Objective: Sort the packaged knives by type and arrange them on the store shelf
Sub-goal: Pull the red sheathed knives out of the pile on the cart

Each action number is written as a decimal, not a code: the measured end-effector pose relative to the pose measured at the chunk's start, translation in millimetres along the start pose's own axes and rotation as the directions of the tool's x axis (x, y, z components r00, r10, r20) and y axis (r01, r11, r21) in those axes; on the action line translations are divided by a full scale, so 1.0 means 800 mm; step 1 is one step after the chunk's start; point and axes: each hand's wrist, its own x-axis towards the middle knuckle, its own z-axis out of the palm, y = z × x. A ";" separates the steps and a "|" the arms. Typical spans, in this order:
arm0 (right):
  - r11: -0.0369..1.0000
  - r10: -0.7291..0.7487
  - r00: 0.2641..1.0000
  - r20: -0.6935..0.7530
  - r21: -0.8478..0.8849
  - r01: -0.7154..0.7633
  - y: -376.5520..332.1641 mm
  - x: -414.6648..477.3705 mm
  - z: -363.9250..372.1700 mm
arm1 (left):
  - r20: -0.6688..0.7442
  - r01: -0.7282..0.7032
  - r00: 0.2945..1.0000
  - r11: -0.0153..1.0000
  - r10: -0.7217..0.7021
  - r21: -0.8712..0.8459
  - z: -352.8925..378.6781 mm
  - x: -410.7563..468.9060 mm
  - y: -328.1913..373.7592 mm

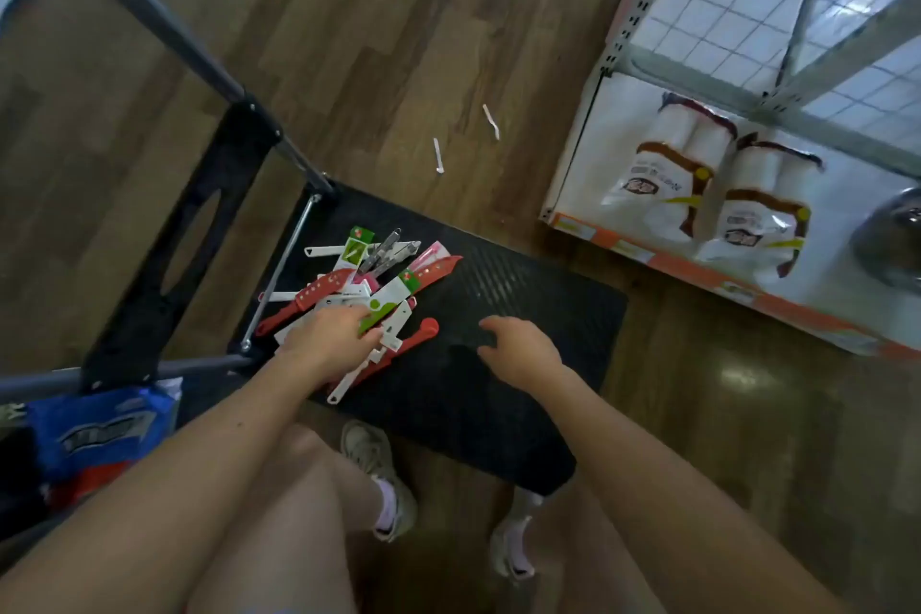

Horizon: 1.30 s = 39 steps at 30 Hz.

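Packaged knives point(398, 289): red plastic, carded | ribbed black platform point(528, 299) | left hand point(326, 339) on pile

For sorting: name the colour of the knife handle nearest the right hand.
The knife handle is red; head view shows it.

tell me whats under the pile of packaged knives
The pile of packaged knives lies on the black cart platform. The left hand covers its near part, hiding packages beneath.
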 end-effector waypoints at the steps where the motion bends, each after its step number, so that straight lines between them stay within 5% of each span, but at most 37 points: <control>1: 1.000 -0.001 1.000 0.017 -0.020 0.002 -0.005 0.020 0.010 | 0.002 0.001 1.000 1.000 -0.001 0.018 0.009 0.018 -0.009; 8: 0.980 -0.153 0.987 -0.036 -0.134 0.147 -0.002 0.198 0.104 | 0.111 -0.086 0.991 0.985 0.070 0.150 0.095 0.182 -0.056; 12: 0.905 -0.339 0.935 -0.103 -0.305 0.295 0.018 0.277 0.150 | 0.027 -0.192 0.981 0.960 0.190 0.202 0.123 0.260 -0.072; 20: 0.798 -0.602 0.633 -0.487 -0.406 0.445 0.037 0.347 0.171 | 0.087 -0.261 0.964 0.951 0.250 0.165 0.107 0.328 -0.065; 26: 0.798 -0.594 0.746 -0.300 -0.339 0.499 0.048 0.342 0.158 | 0.069 -0.250 0.968 0.897 0.242 0.365 0.100 0.316 -0.047; 30: 0.672 -0.667 0.740 -0.086 -0.496 0.549 0.055 0.324 0.162 | -0.192 -0.282 0.897 0.849 0.399 0.447 0.113 0.310 -0.031; 32: 0.579 -0.693 0.721 -0.019 -0.610 0.541 0.058 0.315 0.176 | -0.198 -0.321 0.869 0.821 0.454 0.473 0.131 0.307 -0.021; 35: 0.536 -0.731 0.681 -0.054 -0.663 0.523 0.057 0.302 0.193 | -0.235 -0.250 0.868 0.793 0.438 0.555 0.155 0.303 -0.005; 39: 0.572 -0.654 0.756 -0.038 -0.678 0.461 0.060 0.289 0.204 | -0.354 -0.139 0.864 0.845 0.358 0.516 0.166 0.303 0.002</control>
